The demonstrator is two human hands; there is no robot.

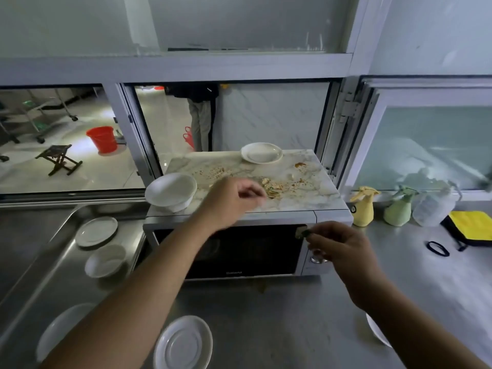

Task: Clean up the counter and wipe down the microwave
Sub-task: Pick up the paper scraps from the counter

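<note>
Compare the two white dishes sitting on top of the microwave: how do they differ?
The bowl at the near left corner is deep, with tall sides; the plate at the back edge is shallow and flat. The bowl overhangs the marble slab slightly; the plate sits fully on it. The left hand hovers nearer the bowl. Both are white, upright and look empty.

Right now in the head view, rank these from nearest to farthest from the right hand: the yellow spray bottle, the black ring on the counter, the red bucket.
Measured from the right hand, which pinches a small scrap:
1. Yellow spray bottle, just right of the microwave, beside the hand.
2. Black ring, farther right on the steel counter.
3. Red bucket, far left, on the floor beyond the window.
</note>
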